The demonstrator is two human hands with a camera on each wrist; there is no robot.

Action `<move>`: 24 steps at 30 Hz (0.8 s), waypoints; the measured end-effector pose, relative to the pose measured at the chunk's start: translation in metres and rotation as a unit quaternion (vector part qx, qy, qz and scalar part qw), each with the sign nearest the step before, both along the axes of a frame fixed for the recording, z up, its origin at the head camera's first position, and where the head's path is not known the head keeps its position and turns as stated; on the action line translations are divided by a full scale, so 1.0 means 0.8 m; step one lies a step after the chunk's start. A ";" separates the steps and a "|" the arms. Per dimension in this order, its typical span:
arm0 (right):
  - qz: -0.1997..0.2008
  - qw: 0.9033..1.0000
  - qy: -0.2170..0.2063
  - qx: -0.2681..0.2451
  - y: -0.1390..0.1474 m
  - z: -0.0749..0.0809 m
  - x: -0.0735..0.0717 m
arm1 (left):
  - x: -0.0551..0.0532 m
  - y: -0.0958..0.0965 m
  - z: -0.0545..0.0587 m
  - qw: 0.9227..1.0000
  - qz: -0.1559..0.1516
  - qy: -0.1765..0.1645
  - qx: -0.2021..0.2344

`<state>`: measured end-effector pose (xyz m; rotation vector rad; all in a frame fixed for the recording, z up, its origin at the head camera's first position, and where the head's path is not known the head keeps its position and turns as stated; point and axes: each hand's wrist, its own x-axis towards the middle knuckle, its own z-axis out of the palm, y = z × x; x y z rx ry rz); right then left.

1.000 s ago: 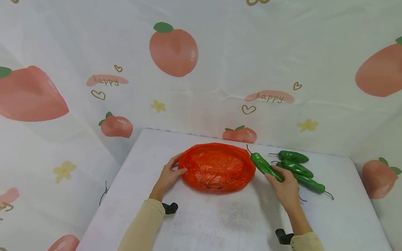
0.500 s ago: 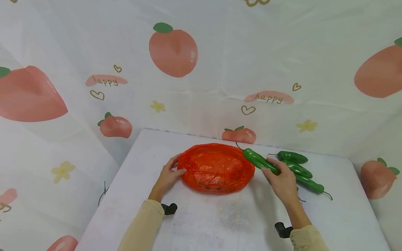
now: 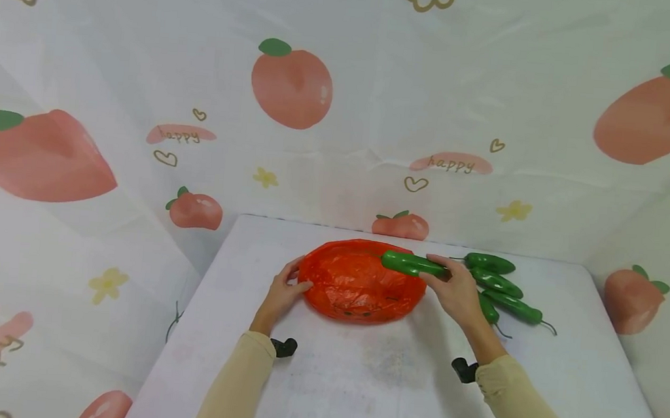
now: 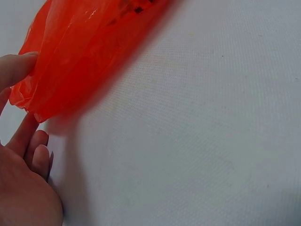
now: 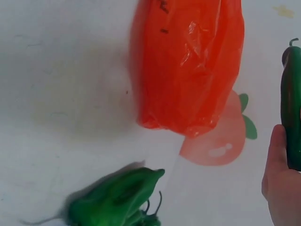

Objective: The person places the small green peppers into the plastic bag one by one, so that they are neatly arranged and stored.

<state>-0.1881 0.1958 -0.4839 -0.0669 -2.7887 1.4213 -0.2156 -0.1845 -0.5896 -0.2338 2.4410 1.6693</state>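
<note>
A red plastic bag lies spread on the white table, its mouth facing up. My left hand pinches the bag's left edge; in the left wrist view the thumb is on one side of the film and fingers are on the other. My right hand grips a long green chili pepper by its right end, holding it nearly level over the right part of the bag. The right wrist view shows this pepper at the right edge, its short curved stem pointing away from the hand.
Several more green chili peppers lie in a loose pile on the table, right of the bag. A white cloth backdrop with printed peaches stands behind the table and at its sides. Black camera mounts sit at the wrists.
My right hand has moved left with the chili pepper, from beside the pile to above the bag's right side. The pepper has turned closer to level. My left hand stays at the bag's edge.
</note>
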 end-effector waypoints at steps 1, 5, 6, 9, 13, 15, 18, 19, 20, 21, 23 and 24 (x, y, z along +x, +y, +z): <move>0.005 1.000 0.001 0.000 -0.002 0.000 -0.002 | 0.000 0.000 0.000 1.000 0.000 0.000 -0.001; 0.015 1.000 -0.002 -0.007 -0.009 0.002 -0.008 | 0.000 0.000 -0.001 1.000 0.004 -0.003 0.001; 0.017 1.000 0.000 -0.009 -0.010 0.002 -0.009 | 0.000 -0.001 -0.001 1.000 0.003 -0.001 0.001; 0.019 1.000 0.004 -0.011 -0.014 0.004 -0.014 | 0.000 -0.001 -0.002 1.000 0.001 0.002 -0.001; 0.025 1.000 0.009 -0.008 -0.018 0.007 -0.022 | 0.000 -0.001 -0.002 1.000 0.000 0.006 -0.003; 0.027 1.000 0.005 -0.011 -0.021 0.008 -0.026 | 0.000 -0.002 -0.002 1.000 0.001 0.006 -0.001; 0.031 0.999 -0.002 -0.020 -0.026 0.009 -0.033 | -0.001 -0.002 -0.003 1.000 0.002 0.006 0.002; 0.030 0.999 -0.004 -0.023 -0.027 0.009 -0.035 | -0.001 -0.002 -0.003 1.000 0.001 0.006 0.003; 0.028 0.999 -0.008 -0.026 -0.029 0.008 -0.036 | 0.000 -0.002 -0.003 1.000 0.000 0.005 0.003; 0.026 0.999 -0.012 -0.031 -0.032 0.008 -0.038 | 0.000 -0.002 -0.004 1.000 -0.001 0.004 0.003; 0.026 0.999 -0.019 -0.037 -0.036 0.008 -0.041 | 0.000 -0.001 -0.004 1.000 -0.001 0.004 0.003; 0.027 0.999 -0.023 -0.040 -0.039 0.007 -0.043 | 0.000 -0.001 -0.005 1.000 -0.002 0.004 0.002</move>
